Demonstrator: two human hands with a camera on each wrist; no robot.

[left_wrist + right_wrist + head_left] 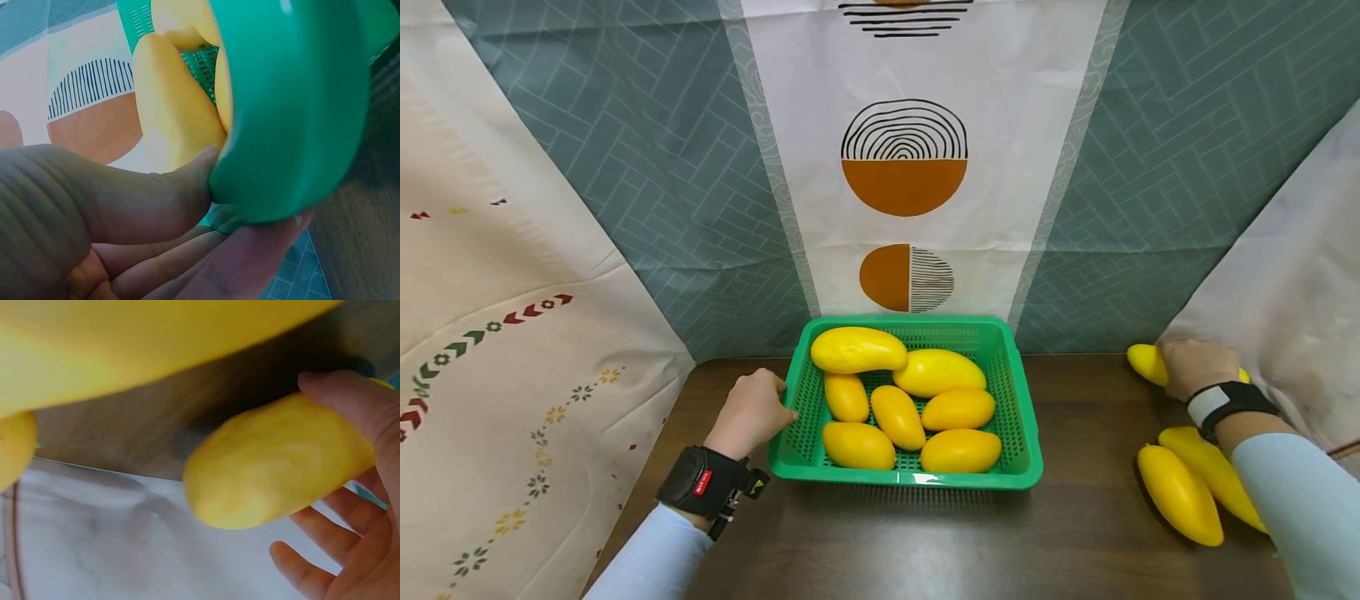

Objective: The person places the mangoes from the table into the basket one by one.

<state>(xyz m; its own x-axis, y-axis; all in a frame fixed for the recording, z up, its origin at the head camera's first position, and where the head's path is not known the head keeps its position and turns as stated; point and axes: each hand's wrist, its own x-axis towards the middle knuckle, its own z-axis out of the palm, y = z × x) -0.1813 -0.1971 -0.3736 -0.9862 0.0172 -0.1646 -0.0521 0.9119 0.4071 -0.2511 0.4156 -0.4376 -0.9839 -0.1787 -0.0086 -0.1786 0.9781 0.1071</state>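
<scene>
On the left, my left hand [752, 415] holds the side rim of a green plastic basket [790, 468]. Its thumb and fingers pinch the rim [294, 112] in the left wrist view. Several yellow mangoes [857, 446] lie in the basket. Far to the right, near the back edge of the table, my right hand [1202, 368] grips a long yellow mango [275, 465]. The thumb is on one side of it and fingers are on the other; its two ends show past the hand in the head view.
Two more mangoes [1180, 493] lie side by side on the dark wooden table [1090, 467], partly under the right forearm. A patterned cloth [700, 183] hangs behind the basket. Pale cloths border the table at left [550, 350] and right [1300, 292].
</scene>
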